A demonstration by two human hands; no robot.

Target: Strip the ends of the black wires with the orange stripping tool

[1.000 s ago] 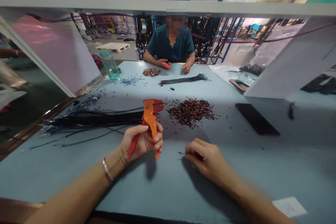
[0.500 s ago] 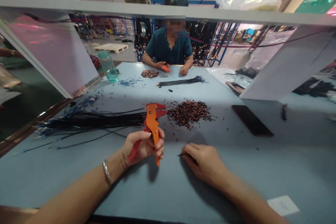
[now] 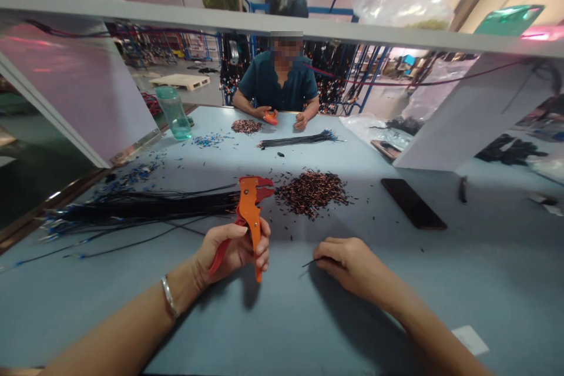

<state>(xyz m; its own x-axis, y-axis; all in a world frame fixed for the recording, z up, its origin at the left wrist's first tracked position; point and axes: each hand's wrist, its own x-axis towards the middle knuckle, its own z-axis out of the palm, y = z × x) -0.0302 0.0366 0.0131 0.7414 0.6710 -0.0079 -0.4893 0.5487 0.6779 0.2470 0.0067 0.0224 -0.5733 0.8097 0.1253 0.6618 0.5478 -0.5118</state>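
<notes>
My left hand (image 3: pixel 233 247) is closed round the handles of an orange wire stripper (image 3: pixel 249 208), held upright with its red jaws at the top. My right hand (image 3: pixel 348 261) rests on the blue table (image 3: pixel 282 317) a little to the right and pinches a thin black wire (image 3: pixel 308 262) whose end points toward the tool. A bundle of long black wires (image 3: pixel 145 205) lies just behind my left hand. A heap of stripped copper-and-black bits (image 3: pixel 311 190) lies behind both hands.
A dark phone (image 3: pixel 413 204) lies to the right. A person in a teal shirt (image 3: pixel 277 85) sits across the table with an orange tool, a wire bundle (image 3: pixel 299 140) and a small heap. A green bottle (image 3: pixel 173 113) stands far left. Slanted white panels flank the table.
The view has tilted up and drifted left slightly. Both hands stay in nearly the same pose; my right hand has shifted a little right, with the wire tip still toward the stripper.
</notes>
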